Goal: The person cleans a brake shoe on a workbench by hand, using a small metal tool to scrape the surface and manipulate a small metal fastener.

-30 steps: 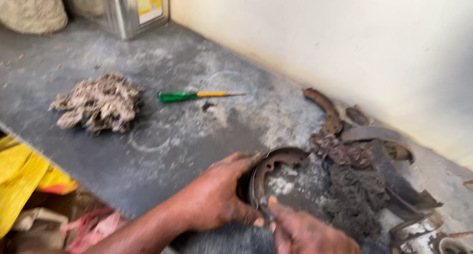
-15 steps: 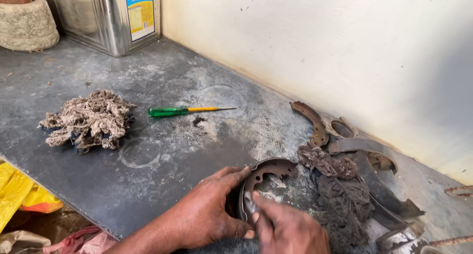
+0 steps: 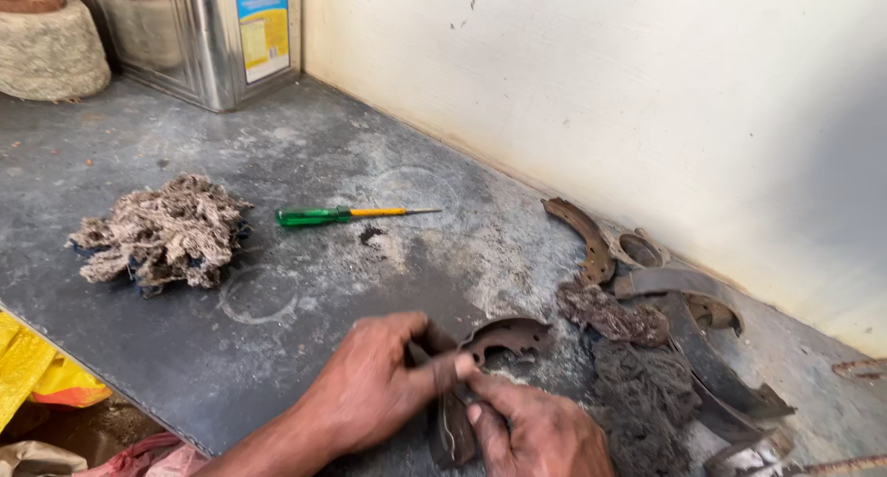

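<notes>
— Where is the brake shoe [image 3: 504,336], and how does it lie against the hands?

— It lies low in the middle of the dark surface [image 3: 305,153], just in front of the person. It is a curved, rusty metal piece; its arc runs from the fingers [image 3: 442,371] up and to the right. Both hands meet at its near end. The left hand [image 3: 370,385] is nearer and covers more of it; its fingers are pressed together, pinching the edge. The right hand [image 3: 536,433] comes from below, with its fingers closed on a second dark curved piece [image 3: 453,429].

— And around it?

— To the right lie dark wads of waste [image 3: 637,394] and more worn brake shoes [image 3: 582,232] along the wall [image 3: 601,89]. Further left are a green-handled screwdriver [image 3: 342,214], a clump of dirty cotton waste [image 3: 157,232] and a metal tin [image 3: 217,33].
</notes>
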